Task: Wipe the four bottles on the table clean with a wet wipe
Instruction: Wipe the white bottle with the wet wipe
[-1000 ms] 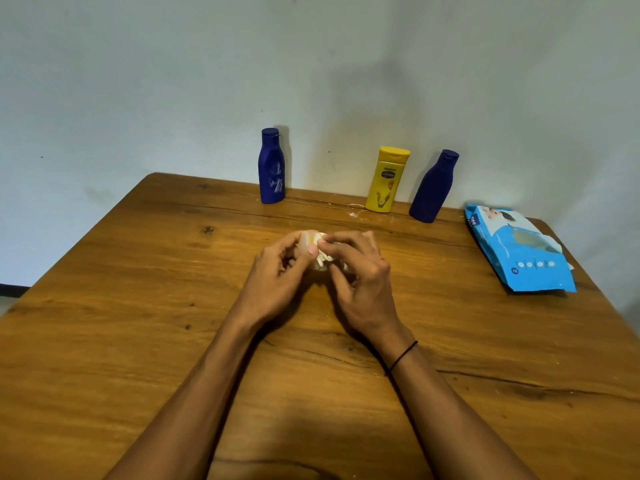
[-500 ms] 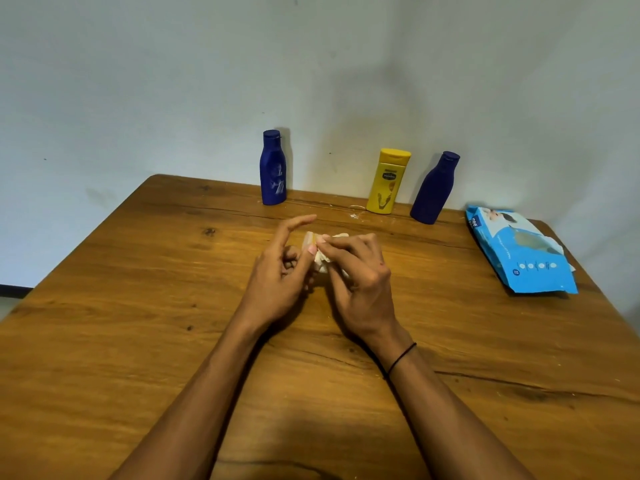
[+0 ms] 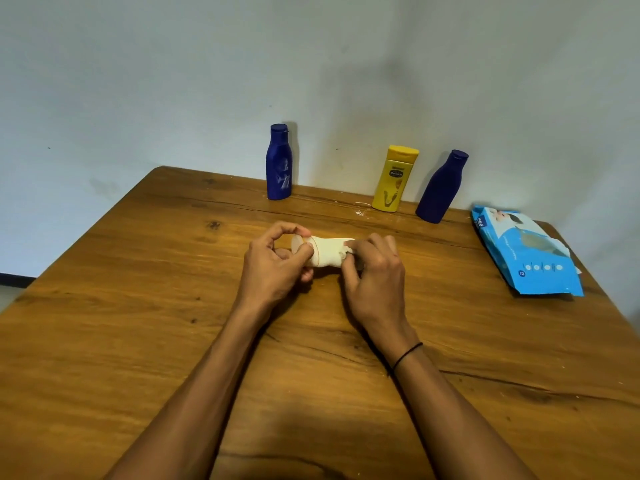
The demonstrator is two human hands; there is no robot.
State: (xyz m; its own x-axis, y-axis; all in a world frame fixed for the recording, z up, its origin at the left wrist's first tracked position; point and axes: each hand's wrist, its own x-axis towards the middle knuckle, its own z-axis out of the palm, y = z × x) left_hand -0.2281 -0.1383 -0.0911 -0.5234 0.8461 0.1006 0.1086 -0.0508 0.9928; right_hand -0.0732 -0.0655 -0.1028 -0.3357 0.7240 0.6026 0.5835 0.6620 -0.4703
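At frame centre a small cream bottle (image 3: pixel 320 252) lies on its side above the desk (image 3: pixel 138 306), long axis running left to right, between both hands. The left hand (image 3: pixel 273 268) pinches its cap end; the right hand (image 3: pixel 375 275), equally near, holds a wet wipe (image 3: pixel 346 251) clenched against its other end. 3 bottles stand at upper right: blue bottle (image 3: pixel 279 162), yellow bottle (image 3: pixel 394 178), dark blue bottle (image 3: pixel 441 187).
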